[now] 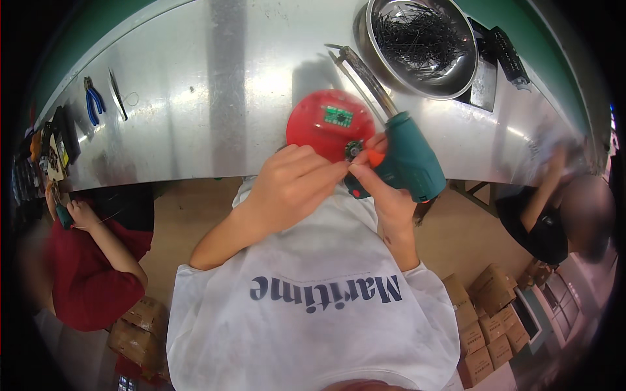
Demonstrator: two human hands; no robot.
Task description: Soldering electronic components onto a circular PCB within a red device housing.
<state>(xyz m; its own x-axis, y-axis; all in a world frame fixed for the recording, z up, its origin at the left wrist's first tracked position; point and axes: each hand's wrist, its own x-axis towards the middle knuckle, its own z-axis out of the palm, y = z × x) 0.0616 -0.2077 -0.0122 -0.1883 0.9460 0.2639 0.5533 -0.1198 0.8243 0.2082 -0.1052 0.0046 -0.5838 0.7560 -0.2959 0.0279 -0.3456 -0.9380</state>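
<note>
A small round board [354,149] is sitting between the 2 hands, just beyond the fingertips of the left hand [293,181] and left of the orange trigger [376,157]. The right hand [390,199] is grasping the green soldering gun [416,153], whose long barrel is slanting away and leftward; the left fingers are bunching together, but whether they are gripping the board cannot be told. A red disc [304,124] is lying just beyond. The bench [261,78] is offering room leftward; a metal bowl [450,83] is crowding the barrel's right.
</note>
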